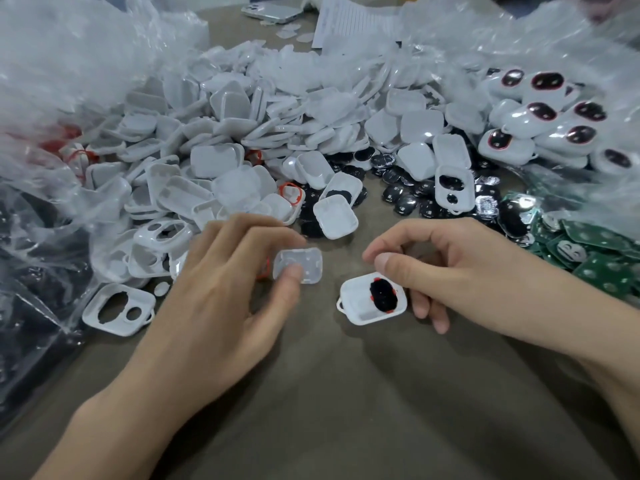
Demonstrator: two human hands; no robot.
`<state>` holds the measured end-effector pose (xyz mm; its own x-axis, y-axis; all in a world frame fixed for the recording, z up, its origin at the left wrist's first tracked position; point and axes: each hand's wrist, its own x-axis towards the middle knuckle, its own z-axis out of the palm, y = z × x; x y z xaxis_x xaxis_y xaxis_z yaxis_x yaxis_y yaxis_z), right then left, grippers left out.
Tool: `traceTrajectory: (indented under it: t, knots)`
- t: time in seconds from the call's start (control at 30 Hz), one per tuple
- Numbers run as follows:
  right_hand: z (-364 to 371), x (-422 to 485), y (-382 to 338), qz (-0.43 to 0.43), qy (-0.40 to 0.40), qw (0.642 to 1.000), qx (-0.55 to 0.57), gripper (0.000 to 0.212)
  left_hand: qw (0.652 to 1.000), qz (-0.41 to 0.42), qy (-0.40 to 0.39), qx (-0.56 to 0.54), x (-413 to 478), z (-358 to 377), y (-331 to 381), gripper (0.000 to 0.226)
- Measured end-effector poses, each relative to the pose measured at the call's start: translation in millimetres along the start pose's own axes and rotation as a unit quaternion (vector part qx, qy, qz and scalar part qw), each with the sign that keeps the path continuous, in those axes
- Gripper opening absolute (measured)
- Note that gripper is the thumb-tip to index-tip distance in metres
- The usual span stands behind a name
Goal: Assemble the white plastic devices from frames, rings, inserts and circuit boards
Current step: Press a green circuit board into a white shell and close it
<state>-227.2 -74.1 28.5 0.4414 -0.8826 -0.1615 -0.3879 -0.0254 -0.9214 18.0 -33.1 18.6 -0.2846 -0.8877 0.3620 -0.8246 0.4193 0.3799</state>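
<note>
Pinching clear insert (298,268): left grip (225,285) | right grip (460,268) holding white frame (356,299) | hollow up, long axis left-right

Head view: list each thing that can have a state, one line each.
Held frame, black insert and red ring fitted.
Right hand, gripping that frame's edge.
Left hand, pinching clear insert.
Spare frame, empty, flat on table.
Finished devices, assembled, piled.

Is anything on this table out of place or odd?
Nothing looks damaged. The only strangers are a phone and a printed sheet at the far side, beyond the heap of white parts.
</note>
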Motion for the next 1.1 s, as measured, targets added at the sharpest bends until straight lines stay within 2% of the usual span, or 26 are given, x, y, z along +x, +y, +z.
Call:
traceTrajectory:
  t: [0.1,0.2,0.43,0.57,0.83,1.1]
  knots:
    - [-1.5,0.9,0.5,-0.001,0.002,0.999,0.032,0.01,0.999,-0.039,-0.009,0.032,0.6,-1.5,-6.1,0.031]
    - [-2.8,-2.0,-1.1,-0.015,0.016,0.999,0.035,0.012,0.998,-0.041,-0.027,0.046,-0.3,-2.4,-5.5,0.033]
    - [0.7,-6.5,-6.1,-0.086,0.075,0.99,-0.087,0.023,0.999,-0.035,-0.024,0.029,-2.1,-4.0,-4.1,0.027]
    - [2.2,-7.1,-4.7,-0.109,0.06,0.987,-0.101,0.033,0.999,-0.026,-0.019,0.024,-1.5,-3.1,-3.7,0.022]
    - [4.4,-8.1,-1.6,-0.126,0.027,0.976,-0.176,0.031,0.999,-0.034,-0.024,0.012,-1.7,-2.7,-5.4,0.02]
    - [4.1,-6.8,-0.9,-0.123,0.03,0.979,-0.162,0.033,0.999,-0.035,-0.022,0.007,-1.8,-2.2,-4.5,0.02]
